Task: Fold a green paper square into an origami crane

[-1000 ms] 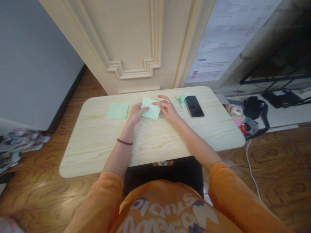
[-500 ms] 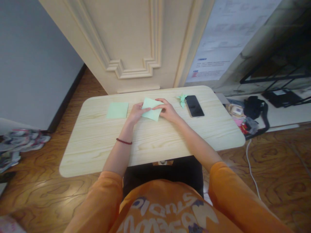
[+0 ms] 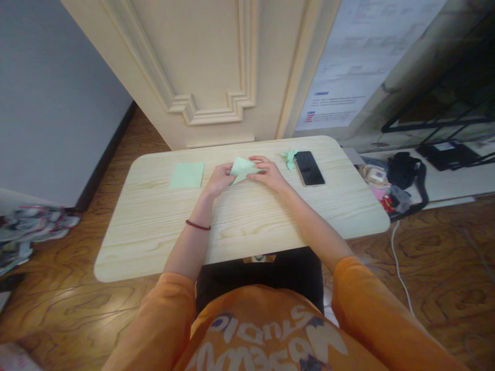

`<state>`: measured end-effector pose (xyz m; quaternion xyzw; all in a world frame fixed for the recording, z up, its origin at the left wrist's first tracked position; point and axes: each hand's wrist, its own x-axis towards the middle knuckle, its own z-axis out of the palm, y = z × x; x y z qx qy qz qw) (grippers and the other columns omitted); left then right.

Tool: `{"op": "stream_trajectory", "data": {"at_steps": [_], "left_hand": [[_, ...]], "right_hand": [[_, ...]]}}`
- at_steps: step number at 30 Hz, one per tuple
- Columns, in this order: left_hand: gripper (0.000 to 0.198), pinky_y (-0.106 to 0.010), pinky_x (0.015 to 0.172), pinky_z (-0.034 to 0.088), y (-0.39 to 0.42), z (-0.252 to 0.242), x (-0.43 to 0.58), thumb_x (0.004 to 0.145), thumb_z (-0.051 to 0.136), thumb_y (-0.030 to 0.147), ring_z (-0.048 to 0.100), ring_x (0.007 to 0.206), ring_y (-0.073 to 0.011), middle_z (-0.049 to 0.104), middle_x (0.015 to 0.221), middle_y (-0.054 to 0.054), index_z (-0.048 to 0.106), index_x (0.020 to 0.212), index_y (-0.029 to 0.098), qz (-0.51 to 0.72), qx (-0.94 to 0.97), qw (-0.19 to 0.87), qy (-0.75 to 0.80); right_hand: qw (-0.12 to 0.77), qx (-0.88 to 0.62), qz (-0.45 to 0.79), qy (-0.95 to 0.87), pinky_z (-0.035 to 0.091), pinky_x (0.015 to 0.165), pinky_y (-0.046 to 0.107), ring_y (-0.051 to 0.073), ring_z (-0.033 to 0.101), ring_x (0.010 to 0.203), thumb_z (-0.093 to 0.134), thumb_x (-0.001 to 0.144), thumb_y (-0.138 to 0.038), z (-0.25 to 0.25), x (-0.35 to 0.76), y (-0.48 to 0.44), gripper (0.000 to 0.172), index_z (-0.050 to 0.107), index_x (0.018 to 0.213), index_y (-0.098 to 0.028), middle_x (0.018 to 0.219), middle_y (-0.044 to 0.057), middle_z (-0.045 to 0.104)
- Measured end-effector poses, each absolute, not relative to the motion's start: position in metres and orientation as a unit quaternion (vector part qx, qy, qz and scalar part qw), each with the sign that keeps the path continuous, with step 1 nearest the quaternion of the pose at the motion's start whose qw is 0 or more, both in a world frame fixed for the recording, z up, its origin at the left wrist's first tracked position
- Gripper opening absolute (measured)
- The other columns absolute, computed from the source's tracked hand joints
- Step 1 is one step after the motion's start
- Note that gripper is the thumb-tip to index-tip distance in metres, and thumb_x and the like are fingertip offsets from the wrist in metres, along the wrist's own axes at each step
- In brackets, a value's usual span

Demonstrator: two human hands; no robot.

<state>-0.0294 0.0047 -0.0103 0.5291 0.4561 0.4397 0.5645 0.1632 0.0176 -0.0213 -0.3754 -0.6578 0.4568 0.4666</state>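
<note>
Between my two hands is a light green sheet of paper (image 3: 241, 167), bent along creases so that it bulges up into a point. My left hand (image 3: 221, 179) pinches its left edge, thumb toward me. On the other side my right hand (image 3: 268, 173) grips the right edge between thumb and fingers. A flat square of green paper (image 3: 187, 175) lies on the table left of my left hand. Beyond my right hand sits a folded green paper figure (image 3: 290, 158), touching or almost touching a black phone (image 3: 310, 168).
The pale wood-grain table (image 3: 154, 232) has rounded corners and stands against a cream panelled door or wall (image 3: 209, 62). Right of it, a low shelf (image 3: 448, 180) carries a black bag (image 3: 402, 170) and small items. A white cable (image 3: 398, 268) runs down to the floor.
The paper in my hands was a nearly flat, tilted square; now its sides are pushed inward and it is folded up. My right fingers have moved from its face to its right edge.
</note>
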Motion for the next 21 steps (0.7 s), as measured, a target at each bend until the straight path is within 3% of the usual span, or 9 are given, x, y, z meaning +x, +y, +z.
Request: {"op": "stream_trajectory", "data": {"at_steps": [5, 9, 12, 17, 21], "left_hand": [[0.048, -0.035, 0.08, 0.054, 0.004, -0.008, -0.025, 0.043, 0.09, 0.032, 0.069, 0.089, -0.0262, 0.075, 0.079, -0.006, 0.074, 0.085, 0.015, 0.45, 0.54, 0.568, 0.427], [0.045, -0.034, 0.079, 0.054, 0.003, -0.007, -0.024, 0.041, 0.091, 0.034, 0.069, 0.09, -0.0261, 0.074, 0.077, -0.004, 0.073, 0.078, 0.016, 0.459, 0.542, 0.565, 0.421], [0.04, -0.03, 0.073, 0.052, 0.005, -0.008, -0.025, 0.049, 0.088, 0.042, 0.068, 0.084, -0.0231, 0.073, 0.074, -0.003, 0.072, 0.076, 0.016, 0.447, 0.539, 0.569, 0.431], [0.044, -0.027, 0.068, 0.05, 0.006, -0.01, -0.022, 0.068, 0.072, 0.06, 0.066, 0.075, -0.0181, 0.07, 0.071, -0.004, 0.071, 0.073, 0.016, 0.487, 0.494, 0.559, 0.454], [0.044, -0.028, 0.073, 0.05, 0.005, -0.006, -0.018, 0.053, 0.086, 0.049, 0.065, 0.074, -0.0166, 0.072, 0.077, -0.005, 0.072, 0.077, 0.014, 0.538, 0.478, 0.506, 0.475]], "right_hand": [[0.489, -0.395, 0.499, -0.596, 0.047, 0.093, 0.037, 0.022, 0.06, 0.102, 0.086, 0.051, -0.045, -0.02, 0.157, 0.016, 0.035, 0.067, 0.067, -0.019, 0.106, 0.007, 0.068], [0.487, -0.403, 0.557, -0.538, 0.05, 0.072, 0.031, 0.016, 0.059, 0.075, 0.086, 0.047, -0.045, -0.019, 0.155, 0.014, 0.041, 0.059, 0.067, -0.021, 0.079, -0.001, 0.065], [0.488, -0.404, 0.565, -0.528, 0.044, 0.059, 0.026, 0.012, 0.053, 0.061, 0.085, 0.048, -0.041, -0.018, 0.155, 0.013, 0.042, 0.055, 0.069, -0.021, 0.064, -0.005, 0.058], [0.492, -0.41, 0.565, -0.52, 0.039, 0.054, 0.023, 0.01, 0.05, 0.056, 0.085, 0.047, -0.036, -0.015, 0.157, 0.014, 0.045, 0.051, 0.072, -0.022, 0.061, -0.008, 0.056], [0.487, -0.409, 0.554, -0.538, 0.04, 0.056, 0.023, 0.011, 0.052, 0.059, 0.083, 0.049, -0.034, -0.014, 0.157, 0.013, 0.044, 0.05, 0.076, -0.023, 0.064, -0.007, 0.056]]}}
